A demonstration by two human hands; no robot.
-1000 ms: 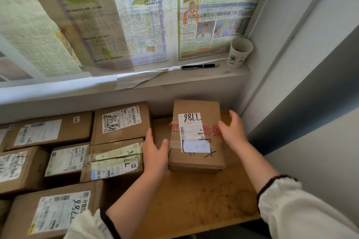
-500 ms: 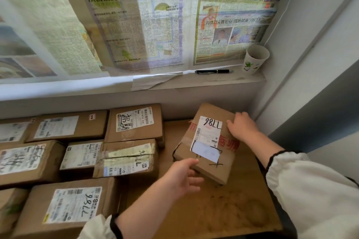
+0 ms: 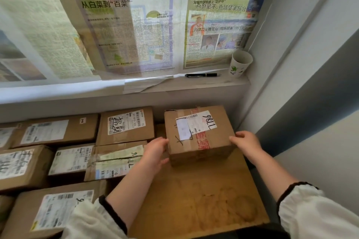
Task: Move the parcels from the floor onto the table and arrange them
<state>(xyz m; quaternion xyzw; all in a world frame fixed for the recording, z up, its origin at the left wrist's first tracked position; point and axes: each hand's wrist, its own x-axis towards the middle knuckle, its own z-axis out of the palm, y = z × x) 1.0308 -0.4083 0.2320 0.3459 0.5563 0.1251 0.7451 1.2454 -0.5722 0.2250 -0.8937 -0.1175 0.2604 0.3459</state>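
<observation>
Cardboard parcel [image 3: 198,134] sat at the table's [image 3: 194,200] far right corner. My left hand [image 3: 156,151] and right hand [image 3: 245,141] clasped its sides, fingers spread flat, squaring it.

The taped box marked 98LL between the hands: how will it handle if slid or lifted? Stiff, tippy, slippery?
The box probably stays stiff: its corrugated walls look square and uncrushed, with tape across the top. It is unlikely to tip, being squat with a broad base flat on the table. It should slide easily on the smooth wood. The left hand and right hand press its sides; weight cannot be judged.

Both hands, left [image 3: 155,152] and right [image 3: 246,141], reach forward, fingers curled inward.
</observation>
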